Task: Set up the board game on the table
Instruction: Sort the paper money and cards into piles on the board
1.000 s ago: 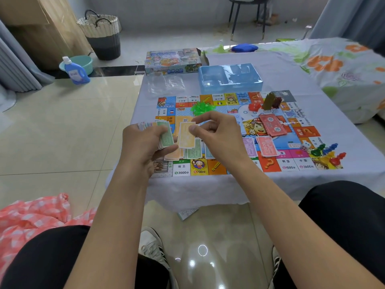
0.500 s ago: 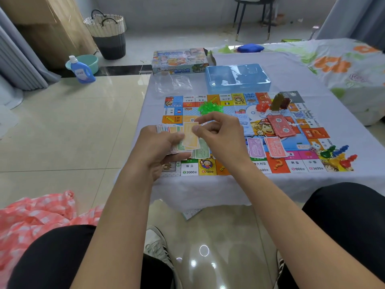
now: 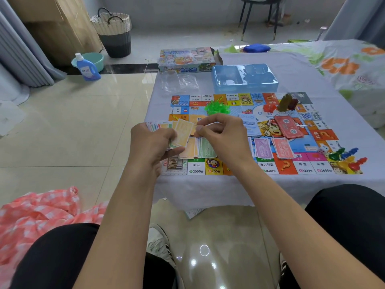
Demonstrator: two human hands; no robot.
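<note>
The colourful game board point(image 3: 235, 170) lies flat on the grey-clothed table point(image 3: 291, 67). My left hand point(image 3: 152, 142) grips a fanned stack of paper money point(image 3: 164, 127) above the board's near left corner. My right hand point(image 3: 220, 134) pinches the right edge of the top yellow note point(image 3: 183, 133) of that fan. Sorted piles of notes lie on the board: yellow and green point(image 3: 205, 150) under my hands, purple point(image 3: 263, 148) and red point(image 3: 283, 148) to the right. Green houses point(image 3: 216, 107), red pieces point(image 3: 269, 107), a die point(image 3: 323, 149) and coloured pawns point(image 3: 346, 156) also sit on the board.
The game box point(image 3: 186, 60), a blue plastic insert tray point(image 3: 243, 77) and clear wrapping point(image 3: 180, 83) lie at the table's far side. A bed with floral sheet point(image 3: 343, 63) adjoins on the right. A basket point(image 3: 113, 32), basin and detergent bottle point(image 3: 86, 67) stand on the floor left.
My hands have come closer together; the yellow note that the right hand held apart now sits against the fan in my left hand. The view has shifted slightly.
</note>
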